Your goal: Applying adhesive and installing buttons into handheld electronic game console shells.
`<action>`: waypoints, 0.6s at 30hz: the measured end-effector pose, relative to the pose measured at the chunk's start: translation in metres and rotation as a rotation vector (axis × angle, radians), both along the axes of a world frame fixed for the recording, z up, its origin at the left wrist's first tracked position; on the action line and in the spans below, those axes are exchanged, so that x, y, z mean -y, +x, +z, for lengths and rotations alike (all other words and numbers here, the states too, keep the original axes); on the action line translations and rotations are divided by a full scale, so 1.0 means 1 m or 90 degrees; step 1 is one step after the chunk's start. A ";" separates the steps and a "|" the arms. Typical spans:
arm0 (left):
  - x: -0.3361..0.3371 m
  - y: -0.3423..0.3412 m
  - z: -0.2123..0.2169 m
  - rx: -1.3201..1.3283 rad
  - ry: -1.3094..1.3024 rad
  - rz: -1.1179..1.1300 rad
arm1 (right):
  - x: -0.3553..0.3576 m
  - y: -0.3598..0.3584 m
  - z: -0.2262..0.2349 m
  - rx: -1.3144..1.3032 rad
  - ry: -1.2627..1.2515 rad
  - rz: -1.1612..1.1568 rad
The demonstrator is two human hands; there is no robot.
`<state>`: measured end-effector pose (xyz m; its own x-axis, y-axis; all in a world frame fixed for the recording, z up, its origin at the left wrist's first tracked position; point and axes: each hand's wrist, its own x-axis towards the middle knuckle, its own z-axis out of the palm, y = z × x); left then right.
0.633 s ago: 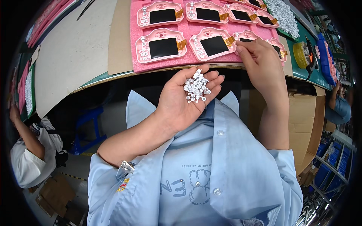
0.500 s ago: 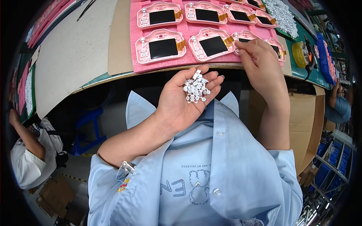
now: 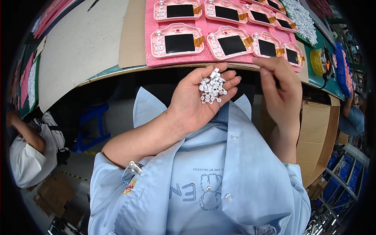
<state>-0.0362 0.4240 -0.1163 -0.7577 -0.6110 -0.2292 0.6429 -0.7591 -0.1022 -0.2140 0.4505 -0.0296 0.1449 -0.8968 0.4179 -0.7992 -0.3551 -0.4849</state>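
Observation:
My left hand (image 3: 192,96) is palm up and cupped, carrying a heap of small white plastic button pieces (image 3: 212,88). Just off the table edge, my right hand (image 3: 282,88) hangs with its thumb and forefinger apart. I see nothing between them. Closest to those fingertips is a pink handheld-console shell (image 3: 256,47) with a dark screen. Left of it, another pink shell (image 3: 215,49) sits slightly tilted, and a further shell (image 3: 158,46) lies at the end of the front row. Each has an orange ribbon cable and white pieces fitted beside its screen.
Pink foam (image 3: 172,62) lies under the rows of shells. Behind on the right is a heap of white parts (image 3: 301,23). Yellow tape (image 3: 318,62) and a blue bin (image 3: 343,70) stand at the right. Below is an open cardboard box (image 3: 313,137). A person (image 3: 33,149) works at far left.
My right hand has drawn back from the third front shell toward me, and its thumb and forefinger have parted. The left hand still carries the pieces. The whole view has shifted slightly.

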 end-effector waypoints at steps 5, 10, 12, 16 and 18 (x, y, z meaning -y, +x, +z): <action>-0.001 -0.001 -0.006 -0.060 -0.040 -0.010 | -0.010 0.018 -0.009 -0.034 0.099 0.089; -0.004 -0.003 0.008 -0.017 -0.029 -0.020 | -0.009 0.022 -0.012 -0.046 0.111 0.062; -0.005 -0.003 0.009 0.006 -0.021 -0.021 | -0.008 0.023 -0.014 -0.042 0.110 0.058; -0.007 -0.002 0.001 -0.002 -0.046 -0.046 | -0.006 0.025 -0.016 -0.057 0.092 0.062; -0.006 -0.002 0.002 -0.009 -0.044 -0.047 | -0.006 0.025 -0.017 -0.050 0.102 0.064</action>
<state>-0.0382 0.4304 -0.1141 -0.8038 -0.5679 -0.1771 0.5844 -0.8095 -0.0570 -0.1890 0.4564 -0.0461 0.2644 -0.9300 0.2554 -0.8011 -0.3592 -0.4788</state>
